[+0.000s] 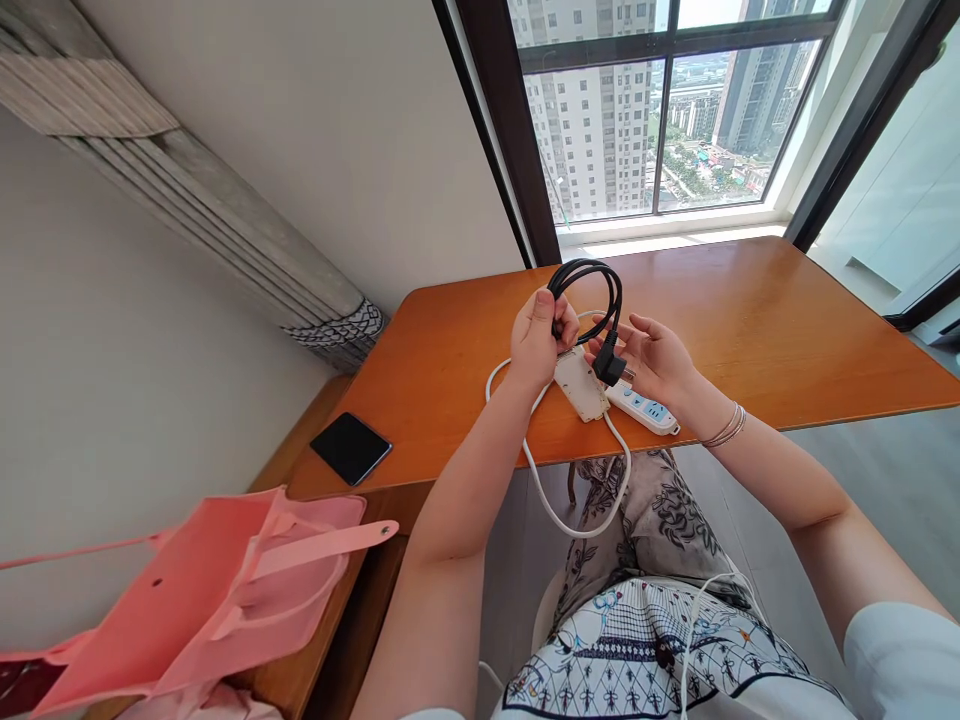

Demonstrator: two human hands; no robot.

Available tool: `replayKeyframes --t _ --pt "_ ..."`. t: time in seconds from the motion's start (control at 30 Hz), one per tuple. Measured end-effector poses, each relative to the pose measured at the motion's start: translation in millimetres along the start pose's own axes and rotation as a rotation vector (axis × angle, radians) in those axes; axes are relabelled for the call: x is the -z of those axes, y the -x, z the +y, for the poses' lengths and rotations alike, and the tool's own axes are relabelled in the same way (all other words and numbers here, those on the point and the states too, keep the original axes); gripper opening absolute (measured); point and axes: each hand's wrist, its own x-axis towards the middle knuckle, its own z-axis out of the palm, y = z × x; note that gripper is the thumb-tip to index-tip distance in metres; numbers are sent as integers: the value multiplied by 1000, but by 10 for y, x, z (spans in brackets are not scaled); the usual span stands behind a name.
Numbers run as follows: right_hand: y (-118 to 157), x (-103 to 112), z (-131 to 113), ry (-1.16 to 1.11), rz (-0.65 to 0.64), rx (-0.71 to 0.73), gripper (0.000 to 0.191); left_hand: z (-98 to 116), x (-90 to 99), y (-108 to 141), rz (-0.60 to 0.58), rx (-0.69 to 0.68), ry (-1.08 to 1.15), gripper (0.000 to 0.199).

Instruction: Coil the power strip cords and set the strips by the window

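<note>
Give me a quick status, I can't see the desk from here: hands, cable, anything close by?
Left hand shut on coiled black cable. Right hand open, at its plug. Two power strips directly beneath on table.

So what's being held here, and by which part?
The left hand is closed around a coiled black power cable, gripping the bundled loops. The right hand is open beside its plug.

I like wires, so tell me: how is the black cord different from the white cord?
The black cord is coiled into a loop and held up by the left hand; the white cord hangs loose off the table edge. The black cord's plug dangles by the open right hand; the white cord joins a power strip lying on the table. Both are power cables.
</note>
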Motion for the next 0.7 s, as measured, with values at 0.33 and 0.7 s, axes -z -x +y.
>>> replayKeyframes --t 0.33,0.7 --pt "-23 -27 242 70 61 257 10 35 -94 37 29 40 98 59" --pt "-185 11 164 563 241 670 29 58 -189 45 -8 84 127 59"
